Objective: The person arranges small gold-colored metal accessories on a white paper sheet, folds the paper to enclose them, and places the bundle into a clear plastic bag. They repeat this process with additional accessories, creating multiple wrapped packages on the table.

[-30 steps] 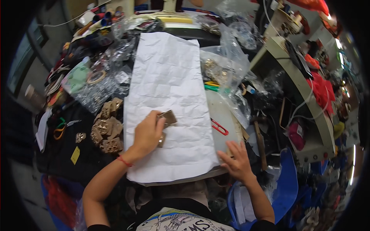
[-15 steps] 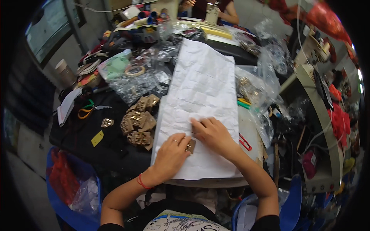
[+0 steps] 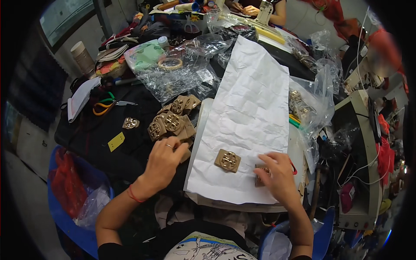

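My left hand (image 3: pixel 164 162), a ring on one finger, is at the near edge of a pile of tan patches (image 3: pixel 173 122) with gold metal emblems. Its fingers are curled against a tan patch (image 3: pixel 185 154), mostly hidden by the hand. On the white paper (image 3: pixel 255 99) lies one tan patch with a round gold emblem (image 3: pixel 228 160), face up. To its right, my right hand (image 3: pixel 279 175) is over another emblem patch (image 3: pixel 262 175), its fingers apart and partly covering that patch.
Left of the pile lie a loose gold emblem (image 3: pixel 130 123), a yellow tag (image 3: pixel 116 141) and orange-and-green-handled pliers (image 3: pixel 104 107). Clear plastic bags (image 3: pixel 173 80) and a tape roll (image 3: pixel 170 63) are behind. A blue chair (image 3: pixel 93 229) stands at left. A person's hand (image 3: pixel 250 11) shows across the table.
My hands, formerly together over a patch on the paper, have parted: the left to the pile, the right toward the paper's right edge. Two patches now show on the paper. The view has shifted.
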The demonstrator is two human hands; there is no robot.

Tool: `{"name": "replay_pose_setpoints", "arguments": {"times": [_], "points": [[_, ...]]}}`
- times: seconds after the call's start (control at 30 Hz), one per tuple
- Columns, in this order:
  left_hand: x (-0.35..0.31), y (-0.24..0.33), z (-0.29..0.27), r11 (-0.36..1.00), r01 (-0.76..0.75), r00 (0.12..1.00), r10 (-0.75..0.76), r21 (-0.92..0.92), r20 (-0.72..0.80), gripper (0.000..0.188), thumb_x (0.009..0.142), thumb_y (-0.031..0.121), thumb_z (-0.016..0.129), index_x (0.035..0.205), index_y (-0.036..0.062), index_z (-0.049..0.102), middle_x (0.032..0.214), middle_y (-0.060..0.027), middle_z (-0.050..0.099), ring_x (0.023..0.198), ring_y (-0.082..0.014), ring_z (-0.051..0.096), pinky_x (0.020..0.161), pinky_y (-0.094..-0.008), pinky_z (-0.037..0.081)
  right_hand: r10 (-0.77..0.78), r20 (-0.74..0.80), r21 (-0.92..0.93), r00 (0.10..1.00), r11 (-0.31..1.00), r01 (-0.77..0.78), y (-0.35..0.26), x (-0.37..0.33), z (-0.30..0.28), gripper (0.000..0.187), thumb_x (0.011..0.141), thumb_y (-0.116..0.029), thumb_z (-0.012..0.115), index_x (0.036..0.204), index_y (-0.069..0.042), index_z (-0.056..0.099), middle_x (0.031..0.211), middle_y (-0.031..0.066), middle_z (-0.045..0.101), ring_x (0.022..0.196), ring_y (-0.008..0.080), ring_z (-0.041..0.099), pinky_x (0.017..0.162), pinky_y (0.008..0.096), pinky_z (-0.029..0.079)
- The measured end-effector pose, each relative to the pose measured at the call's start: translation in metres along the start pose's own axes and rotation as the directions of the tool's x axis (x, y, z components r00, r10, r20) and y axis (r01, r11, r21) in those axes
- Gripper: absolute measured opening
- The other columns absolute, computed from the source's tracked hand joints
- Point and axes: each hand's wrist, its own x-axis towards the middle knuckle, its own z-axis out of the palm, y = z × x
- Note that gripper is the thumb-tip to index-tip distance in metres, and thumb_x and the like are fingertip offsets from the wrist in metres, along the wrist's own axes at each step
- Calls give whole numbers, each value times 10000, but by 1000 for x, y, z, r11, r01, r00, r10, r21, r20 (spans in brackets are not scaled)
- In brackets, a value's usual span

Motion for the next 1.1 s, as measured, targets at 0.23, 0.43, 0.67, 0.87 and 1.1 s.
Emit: {"name": "replay_pose_setpoints", "arguments": {"times": [0.23, 0.43, 0.67, 0.87, 1.1], "points": [[45, 51, -1, 436, 387, 920, -243, -812, 307, 226, 834, 56, 690, 1048, 7, 638, 1067, -79, 612, 897, -142, 623, 763, -287, 521, -136, 118, -192, 984, 969, 157, -44, 28, 41, 544, 767, -317, 735, 1179, -10, 555, 971, 163, 550, 876, 297, 530, 746, 412, 412], [33, 55, 16, 912, -135, 980, 181, -387, 84, 454, 775, 130, 736, 1189, 30, 578, 1325, -179, 502, 1093, -341, 566, 917, -365, 480, 22, 116, -218, 993, 976, 4, -14, -23, -1, 765, 675, -420, 808, 1270, -36, 519, 1189, 174, 503, 1031, 318, 478, 839, 405, 374], [27, 72, 18, 757, 112, 951, 107, -644, 291, 475, 808, 130, 720, 1242, 47, 545, 1223, -202, 496, 1037, -312, 584, 852, -364, 500, 156, 227, 25, 961, 986, -166, -3, -25, 2, 778, 709, -257, 816, 1363, -32, 460, 1378, 222, 412, 1224, 412, 416, 1039, 438, 372], [2, 16, -6, 970, 152, 981, -124, -192, 148, 380, 788, 66, 674, 1162, 58, 609, 1166, -137, 566, 1053, -326, 557, 903, -400, 442, -37, 168, 15, 985, 999, 35, -9, -13, 1, 753, 698, -269, 813, 1342, -63, 481, 1351, 221, 425, 1254, 392, 392, 1040, 452, 351], [-12, -7, 26, 986, -110, 988, 122, 127, -91, 313, 826, 8, 622, 1138, 1, 612, 1079, -108, 636, 1032, -268, 586, 945, -409, 408, -223, 176, 23, 959, 975, 222, -30, 14, 26, 718, 735, -346, 770, 1336, -86, 475, 1252, 101, 504, 1223, 307, 431, 1059, 500, 291]]}}
